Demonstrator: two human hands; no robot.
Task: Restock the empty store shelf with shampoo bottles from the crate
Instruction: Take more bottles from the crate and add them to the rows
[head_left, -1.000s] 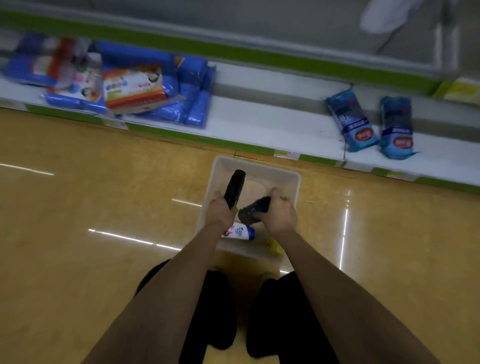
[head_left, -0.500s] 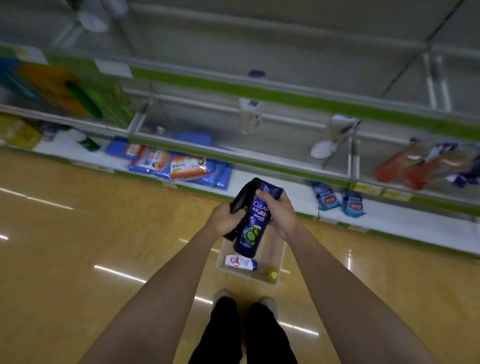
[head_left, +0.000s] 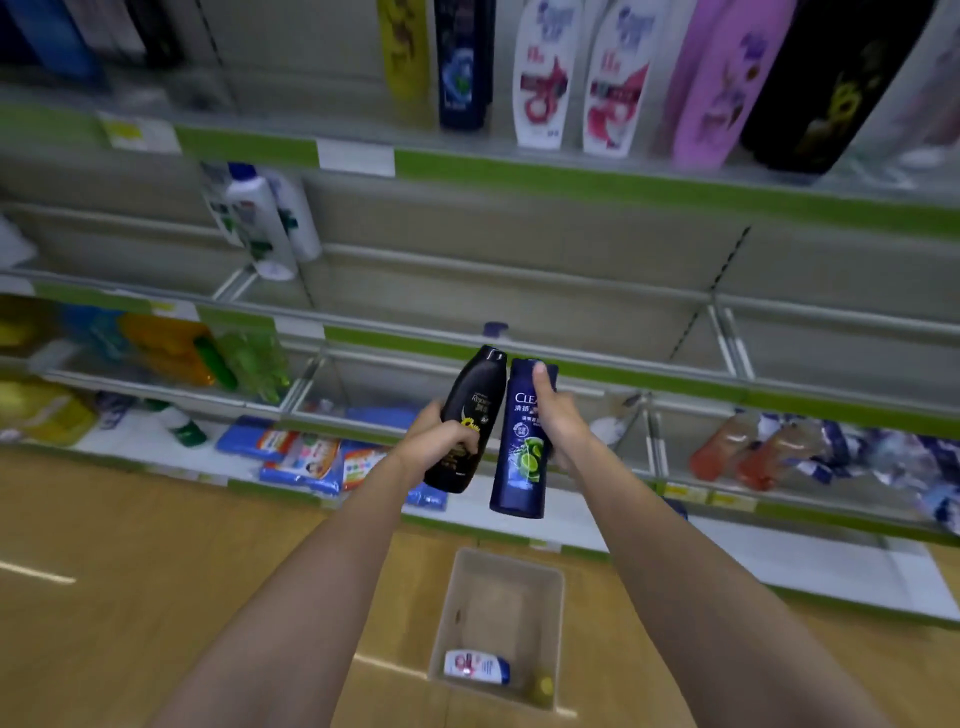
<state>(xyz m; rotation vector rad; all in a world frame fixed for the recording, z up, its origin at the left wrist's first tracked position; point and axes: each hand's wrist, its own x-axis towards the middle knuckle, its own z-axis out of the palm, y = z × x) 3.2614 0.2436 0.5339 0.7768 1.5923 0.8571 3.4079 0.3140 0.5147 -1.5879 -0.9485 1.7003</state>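
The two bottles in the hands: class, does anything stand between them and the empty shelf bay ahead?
Nothing visible does. The black bottle in the left hand and the blue bottle in the right hand face an open shelf bay.

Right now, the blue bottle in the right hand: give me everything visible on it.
The blue shampoo bottle is dark blue glossy plastic, tall and flattish, with white "CLEAR" lettering partly covered and a green lime graphic on its label. It is held upright in the air, cap end up, bottom hanging free. The right hand grips it from its right side, thumb lying up near the cap. Its upper left edge sits against or very near the black bottle held by the left hand. Cap detail is hidden.
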